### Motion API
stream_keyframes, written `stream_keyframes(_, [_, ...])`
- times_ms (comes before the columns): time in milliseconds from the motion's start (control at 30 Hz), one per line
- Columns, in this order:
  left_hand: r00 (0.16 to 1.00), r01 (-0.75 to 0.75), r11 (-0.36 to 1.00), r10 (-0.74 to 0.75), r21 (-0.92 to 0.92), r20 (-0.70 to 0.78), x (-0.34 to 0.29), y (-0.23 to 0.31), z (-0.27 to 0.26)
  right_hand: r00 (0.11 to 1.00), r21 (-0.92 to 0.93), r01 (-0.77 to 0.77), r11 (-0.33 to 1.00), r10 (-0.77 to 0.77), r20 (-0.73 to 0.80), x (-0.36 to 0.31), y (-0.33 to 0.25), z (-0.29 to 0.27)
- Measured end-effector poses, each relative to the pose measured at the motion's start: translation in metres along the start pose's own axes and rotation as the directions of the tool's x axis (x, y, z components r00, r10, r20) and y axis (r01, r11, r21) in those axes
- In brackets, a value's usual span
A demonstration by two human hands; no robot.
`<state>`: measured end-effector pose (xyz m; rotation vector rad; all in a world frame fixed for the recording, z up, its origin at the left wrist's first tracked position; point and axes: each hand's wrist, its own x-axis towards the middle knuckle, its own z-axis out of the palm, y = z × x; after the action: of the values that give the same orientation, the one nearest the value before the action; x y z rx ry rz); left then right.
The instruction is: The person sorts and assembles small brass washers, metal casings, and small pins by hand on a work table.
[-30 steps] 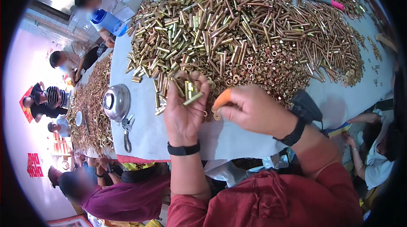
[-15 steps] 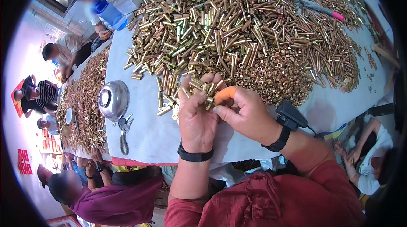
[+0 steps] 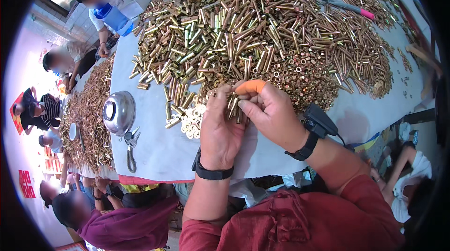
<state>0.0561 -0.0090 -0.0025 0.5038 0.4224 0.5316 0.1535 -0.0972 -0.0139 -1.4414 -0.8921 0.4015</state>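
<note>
My left hand (image 3: pixel 219 136) is turned palm up, fingers curled around several short gold-coloured metal sleeves (image 3: pixel 234 106). From the right, my right hand (image 3: pixel 277 119) meets it, with an orange cover (image 3: pixel 252 87) on its index finger. Thumb and index finger of that hand pinch at the sleeve ends; the exact piece between them is hidden. Beside my left hand lies a small heap of pale flat washers (image 3: pixel 191 122). Beyond both hands spreads a large pile of similar metal sleeves (image 3: pixel 220 30), with a heap of small nuts (image 3: pixel 307 80) at its near right side.
A shiny steel bowl (image 3: pixel 125 119) and a bunch of keys (image 3: pixel 131 141) lie on the white tabletop (image 3: pixel 154 155) at left. A pink-ended tool (image 3: pixel 367 14) rests on the pile's far right. Other people sit around a second heaped table (image 3: pixel 89 110) at left.
My left fingers have curled in more closely over the sleeves, and more of the washer heap shows beside them. My right hand stays pinched at the sleeves. The whole view has shifted slightly.
</note>
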Motion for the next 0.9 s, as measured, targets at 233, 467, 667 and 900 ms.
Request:
stream_keyframes(233, [0.997, 0.004, 0.980, 0.012, -0.198, 0.076, -0.003, 0.008, 0.000, 0.992, 0.158, -0.126, 0.979, 0.126, 0.008, 0.000, -0.019, 0.000])
stream_keyframes(467, [0.995, -0.061, 0.986, 0.073, -0.155, 0.070, -0.001, 0.003, -0.001, 0.997, 0.025, -0.072, 0.997, 0.072, 0.024, -0.007, -0.013, 0.007])
stream_keyframes(667, [0.984, 0.012, 0.998, -0.001, -0.062, 0.180, 0.000, -0.005, -0.008, 0.984, 0.074, -0.179, 0.981, 0.178, 0.030, -0.002, -0.002, 0.004])
stream_keyframes(900, [0.985, 0.060, 0.996, -0.071, 0.072, 0.160, -0.001, -0.001, 0.004, 0.990, -0.154, 0.130, 0.980, -0.137, -0.034, 0.009, -0.012, -0.005])
